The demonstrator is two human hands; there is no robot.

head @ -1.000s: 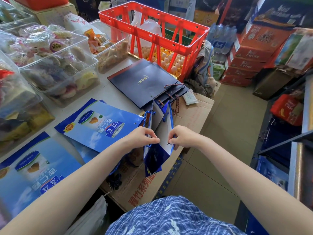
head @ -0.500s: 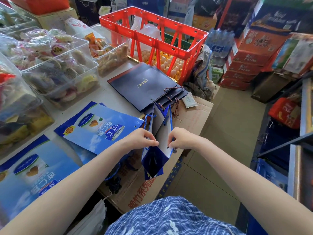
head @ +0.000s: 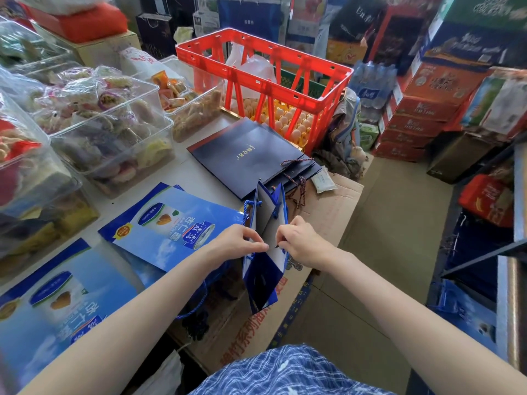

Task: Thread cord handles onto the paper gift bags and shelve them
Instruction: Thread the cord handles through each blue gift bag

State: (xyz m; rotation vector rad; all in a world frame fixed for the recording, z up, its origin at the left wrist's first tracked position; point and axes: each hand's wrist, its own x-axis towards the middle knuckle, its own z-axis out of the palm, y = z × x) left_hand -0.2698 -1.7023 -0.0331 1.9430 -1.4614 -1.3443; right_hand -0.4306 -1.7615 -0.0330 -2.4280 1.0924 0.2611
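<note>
A small blue paper gift bag [head: 263,280] with a white inside stands open between my hands, over a flattened cardboard box. My left hand [head: 242,242] pinches the bag's near left rim. My right hand [head: 299,240] pinches a thin dark cord end at the right rim. A blue cord handle [head: 250,205] is knotted at the bag's far rim. More blue cord [head: 196,303] hangs below the table edge. Flat blue printed bags [head: 171,223] lie on the table to the left.
Dark navy gift bags [head: 251,155] with brown cords lie stacked behind. A red crate [head: 265,75] over egg trays stands further back. Clear bins of snacks [head: 108,129] fill the left. Stacked cartons [head: 413,118] and a metal shelf [head: 507,252] line the right.
My two hands have drawn closer together at the bag's near rim. The bag has stayed upright in the same spot.
</note>
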